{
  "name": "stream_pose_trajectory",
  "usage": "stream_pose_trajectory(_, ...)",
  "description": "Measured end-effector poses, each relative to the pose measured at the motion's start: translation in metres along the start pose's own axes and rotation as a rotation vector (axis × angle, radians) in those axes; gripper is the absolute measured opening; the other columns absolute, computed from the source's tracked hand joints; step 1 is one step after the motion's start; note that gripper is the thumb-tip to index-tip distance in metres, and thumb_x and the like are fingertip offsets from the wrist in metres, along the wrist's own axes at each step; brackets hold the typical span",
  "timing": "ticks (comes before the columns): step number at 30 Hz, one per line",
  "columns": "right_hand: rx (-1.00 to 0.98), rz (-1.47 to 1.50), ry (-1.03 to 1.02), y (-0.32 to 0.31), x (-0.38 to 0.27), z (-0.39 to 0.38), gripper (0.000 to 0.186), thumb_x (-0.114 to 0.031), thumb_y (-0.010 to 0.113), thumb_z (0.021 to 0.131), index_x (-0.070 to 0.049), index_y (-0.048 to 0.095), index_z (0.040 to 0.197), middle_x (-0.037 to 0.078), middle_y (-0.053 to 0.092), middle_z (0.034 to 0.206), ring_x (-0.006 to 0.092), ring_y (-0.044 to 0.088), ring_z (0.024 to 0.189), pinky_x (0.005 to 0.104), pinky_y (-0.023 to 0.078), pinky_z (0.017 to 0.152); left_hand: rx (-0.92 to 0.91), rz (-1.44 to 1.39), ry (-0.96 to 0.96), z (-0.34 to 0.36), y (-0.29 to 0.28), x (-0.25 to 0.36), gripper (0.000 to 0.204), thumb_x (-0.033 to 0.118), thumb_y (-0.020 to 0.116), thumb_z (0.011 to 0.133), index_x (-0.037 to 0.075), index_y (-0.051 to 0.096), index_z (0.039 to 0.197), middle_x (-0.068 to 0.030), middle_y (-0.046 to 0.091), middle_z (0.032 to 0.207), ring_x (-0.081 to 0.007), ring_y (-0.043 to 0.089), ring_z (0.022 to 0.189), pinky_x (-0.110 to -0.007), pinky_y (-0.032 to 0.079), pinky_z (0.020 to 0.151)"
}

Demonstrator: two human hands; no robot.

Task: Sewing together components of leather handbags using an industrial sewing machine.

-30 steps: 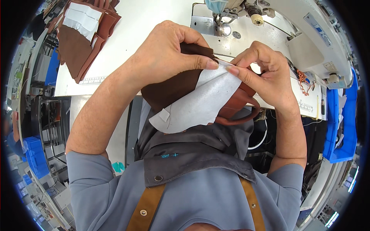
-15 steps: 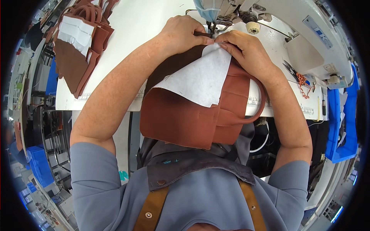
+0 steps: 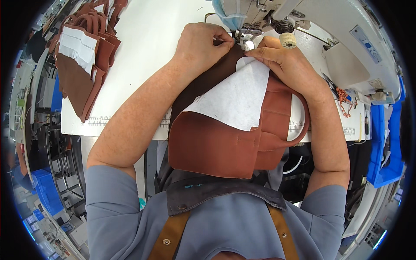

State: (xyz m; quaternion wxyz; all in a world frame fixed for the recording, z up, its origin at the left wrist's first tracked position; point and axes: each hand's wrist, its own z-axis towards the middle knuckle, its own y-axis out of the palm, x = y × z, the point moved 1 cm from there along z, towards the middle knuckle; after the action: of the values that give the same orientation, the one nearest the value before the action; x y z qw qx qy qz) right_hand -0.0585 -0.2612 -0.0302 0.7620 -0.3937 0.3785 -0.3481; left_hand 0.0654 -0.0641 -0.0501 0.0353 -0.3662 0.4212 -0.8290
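A reddish-brown leather bag piece (image 3: 212, 145) with a looped handle (image 3: 304, 113) hangs over the table's front edge toward my lap. On top of it lies a white backing sheet (image 3: 234, 97), folded to a slanting edge. Dark brown lining (image 3: 219, 69) runs from beneath the sheet up to the sewing machine's presser foot (image 3: 236, 38). My left hand (image 3: 201, 48) pinches the lining's upper edge just left of the foot. With thumb and fingers closed, my right hand (image 3: 286, 63) grips the top corner of the bag piece beside the white sheet.
The sewing machine (image 3: 336, 39) fills the upper right, a blue mask-like cloth (image 3: 227, 15) hanging on it. A stack of similar bag pieces (image 3: 82, 56) lies at the table's left. Scissors (image 3: 331, 84) and orange scraps (image 3: 344, 99) lie right, near a blue bin (image 3: 385, 147).
My hands have drawn apart, the right one moving right and slightly down. More dark lining shows between them by the presser foot. The bag piece has shifted right and down in view.
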Motion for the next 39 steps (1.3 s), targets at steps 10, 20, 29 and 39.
stream_pose_trajectory(10, 0.018, -0.036, 0.070, 0.001, 0.002, -0.001, 0.017, -0.014, 0.069, 0.090, -0.012, 0.077, 0.105, 0.015, 0.071, 0.087, 0.0326, 0.070, 0.079, 0.0412, 0.055, 0.071, 0.009, 0.054, -0.030, 0.004, 0.001, -0.002, 0.025, 0.027, 0.079, 0.083, 0.004, 0.081, 0.092, -0.0142, 0.077, 0.084, -0.0230, 0.072, 0.076, -0.034, 0.056, 0.072)
stream_pose_trajectory(20, 0.016, -0.101, 0.081, 0.001, 0.002, -0.002, 0.018, -0.018, 0.069, 0.091, -0.015, 0.078, 0.106, 0.013, 0.072, 0.087, 0.0314, 0.069, 0.078, 0.0408, 0.055, 0.071, -0.019, 0.138, -0.126, 0.003, -0.001, 0.001, 0.021, 0.030, 0.076, 0.084, 0.012, 0.081, 0.091, -0.0089, 0.077, 0.088, -0.0257, 0.074, 0.083, -0.038, 0.058, 0.076)
stream_pose_trajectory(29, 0.030, -0.064, 0.092, 0.007, 0.008, 0.001, 0.018, -0.020, 0.068, 0.092, -0.017, 0.078, 0.107, 0.014, 0.071, 0.082, 0.0323, 0.068, 0.075, 0.0408, 0.054, 0.070, 0.041, 0.173, -0.041, 0.006, 0.001, -0.005, 0.027, 0.034, 0.078, 0.082, 0.009, 0.081, 0.092, -0.0129, 0.075, 0.093, -0.0273, 0.072, 0.078, -0.038, 0.056, 0.075)
stream_pose_trajectory(39, 0.044, -0.073, 0.096, 0.008, 0.008, 0.002, 0.019, -0.023, 0.066, 0.094, -0.019, 0.078, 0.108, 0.013, 0.070, 0.082, 0.0320, 0.068, 0.074, 0.0402, 0.054, 0.069, 0.071, 0.214, -0.015, 0.005, 0.000, -0.004, 0.021, 0.031, 0.074, 0.083, 0.013, 0.081, 0.092, -0.0079, 0.075, 0.094, -0.0263, 0.071, 0.081, -0.039, 0.056, 0.075)
